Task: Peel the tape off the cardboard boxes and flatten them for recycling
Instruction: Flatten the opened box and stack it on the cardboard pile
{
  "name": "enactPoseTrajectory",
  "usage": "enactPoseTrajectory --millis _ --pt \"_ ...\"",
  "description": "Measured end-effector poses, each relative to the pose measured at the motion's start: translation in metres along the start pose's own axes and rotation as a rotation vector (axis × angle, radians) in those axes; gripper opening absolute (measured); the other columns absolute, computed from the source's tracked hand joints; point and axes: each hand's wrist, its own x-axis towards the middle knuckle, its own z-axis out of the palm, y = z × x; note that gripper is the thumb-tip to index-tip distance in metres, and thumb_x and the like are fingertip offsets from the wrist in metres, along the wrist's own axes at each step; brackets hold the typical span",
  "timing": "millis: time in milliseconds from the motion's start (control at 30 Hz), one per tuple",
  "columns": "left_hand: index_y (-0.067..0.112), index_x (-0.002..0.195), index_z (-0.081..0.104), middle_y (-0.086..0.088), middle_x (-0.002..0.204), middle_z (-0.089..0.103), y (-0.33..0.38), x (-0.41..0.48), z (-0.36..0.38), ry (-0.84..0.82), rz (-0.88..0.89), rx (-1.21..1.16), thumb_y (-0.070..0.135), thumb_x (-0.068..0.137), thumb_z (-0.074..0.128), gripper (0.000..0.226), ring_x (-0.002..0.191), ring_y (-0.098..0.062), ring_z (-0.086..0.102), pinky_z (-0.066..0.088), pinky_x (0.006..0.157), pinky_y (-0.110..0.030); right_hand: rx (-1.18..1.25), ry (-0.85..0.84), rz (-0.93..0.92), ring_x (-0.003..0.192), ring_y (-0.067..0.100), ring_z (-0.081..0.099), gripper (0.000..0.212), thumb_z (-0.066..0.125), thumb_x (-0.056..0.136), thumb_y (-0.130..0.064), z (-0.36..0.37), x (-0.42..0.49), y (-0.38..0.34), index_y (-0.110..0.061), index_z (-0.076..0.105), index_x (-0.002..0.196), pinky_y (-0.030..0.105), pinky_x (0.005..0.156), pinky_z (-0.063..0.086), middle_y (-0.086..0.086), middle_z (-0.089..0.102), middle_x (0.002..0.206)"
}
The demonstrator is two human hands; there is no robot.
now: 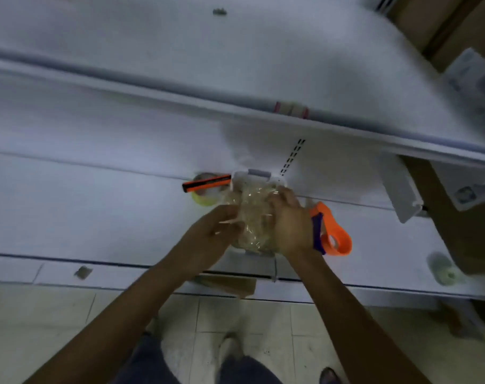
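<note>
We see both hands on a crumpled wad of clear tape (253, 217), which sits in a small white tray (252, 176) near the middle of the white shelf (97, 212). The left hand (216, 228) pinches the wad's left side with curled fingers. The right hand (288, 220) curls over its top. An orange box cutter (208, 183) lies just left of the tray and an orange-and-purple tape dispenser (332, 234) just right. A cardboard piece (230, 285) shows below the shelf's front edge.
</note>
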Motion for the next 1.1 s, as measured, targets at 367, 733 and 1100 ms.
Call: enactPoseTrajectory --millis 367,733,1100 --pt "0.045 0.106 0.049 0.029 0.107 0.052 -0.022 -0.037 0.050 0.289 -0.029 0.047 0.035 0.095 0.050 0.014 0.097 0.005 0.054 0.039 0.073 -0.004 0.643 -0.110 0.405 0.094 0.020 0.064 0.037 0.061 0.085 -0.050 -0.008 0.033 0.025 -0.019 0.068 0.103 0.030 0.082 0.051 -0.001 0.068 0.097" --pt "0.032 0.140 0.038 0.024 0.134 0.040 0.000 -0.097 -0.001 0.520 0.302 0.557 0.042 0.096 0.048 0.046 0.119 0.013 0.033 0.023 0.093 0.005 0.638 0.165 -0.381 0.104 0.007 0.059 0.024 0.068 0.086 -0.009 -0.006 -0.075 -0.076 -0.004 0.066 0.110 0.013 0.090 0.046 0.007 0.067 0.111" --pt "0.017 0.149 0.027 0.008 0.154 0.027 0.099 -0.250 -0.173 0.933 0.625 1.244 0.038 0.096 0.042 0.059 0.144 -0.010 0.022 0.026 0.112 -0.026 0.660 0.406 -1.170 0.110 0.018 0.059 0.026 0.059 0.092 -0.016 -0.110 -0.096 -0.325 -0.005 0.066 0.114 0.027 0.094 0.048 0.009 0.065 0.115"
